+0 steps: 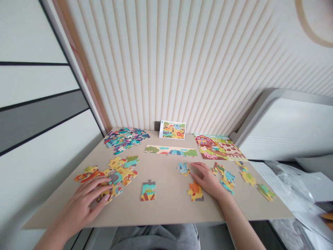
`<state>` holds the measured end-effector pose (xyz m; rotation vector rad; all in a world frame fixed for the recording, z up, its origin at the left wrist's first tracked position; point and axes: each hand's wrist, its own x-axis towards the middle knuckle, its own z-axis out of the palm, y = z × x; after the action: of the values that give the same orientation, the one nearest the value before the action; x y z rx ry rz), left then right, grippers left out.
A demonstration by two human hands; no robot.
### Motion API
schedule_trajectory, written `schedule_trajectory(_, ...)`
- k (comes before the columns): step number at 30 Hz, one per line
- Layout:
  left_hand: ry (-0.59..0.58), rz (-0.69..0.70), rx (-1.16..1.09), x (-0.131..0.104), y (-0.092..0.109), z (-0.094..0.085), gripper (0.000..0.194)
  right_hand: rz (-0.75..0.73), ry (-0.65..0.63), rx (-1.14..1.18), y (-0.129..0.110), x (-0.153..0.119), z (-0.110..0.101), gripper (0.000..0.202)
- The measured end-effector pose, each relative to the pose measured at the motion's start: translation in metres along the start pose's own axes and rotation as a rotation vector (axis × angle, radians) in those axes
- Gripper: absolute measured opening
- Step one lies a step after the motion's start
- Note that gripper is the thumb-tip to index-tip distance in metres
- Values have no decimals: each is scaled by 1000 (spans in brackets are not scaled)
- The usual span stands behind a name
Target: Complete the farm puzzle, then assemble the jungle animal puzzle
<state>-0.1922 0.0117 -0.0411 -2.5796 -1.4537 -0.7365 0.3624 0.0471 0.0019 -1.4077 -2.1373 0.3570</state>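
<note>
Resting among jigsaw pieces (121, 172), the left hand (87, 198) and right hand (206, 175) flank the middle of a beige table (166, 212).
At left, the left hand lies over the yellow-and-orange heap, fingers loosely spread; whether it touches or pinches a piece, I cannot tell. Beyond, a dark-toned pile (126, 139) is probably kept apart as a different puzzle. Further right sit a teal section (148, 191) and, farther off, a joined strip (170, 151); the picture card (172, 130) stands upright, likely for reference. The right hand, thumb apart from fingers, is beside a blue section (183, 168) and an orange-and-yellow section (196, 191), with nothing visibly pinched. Rightward lie loose clusters (228, 180) and a farm picture (221, 147). Smooth and matt, the table meets a ribbed wall (169, 69), between white cabinets (31, 86) and a pale rounded panel (291, 128).
</note>
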Motion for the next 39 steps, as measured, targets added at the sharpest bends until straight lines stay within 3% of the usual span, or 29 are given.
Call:
schedule_trajectory(13, -4, -28, -25, 5, 10, -9, 27, -125, -56, 37, -7, 2, 5, 26)
schedule_trajectory(39, 13, -29, -22, 11, 16, -14, 28, -96, -72, 26, -14, 3, 2, 26)
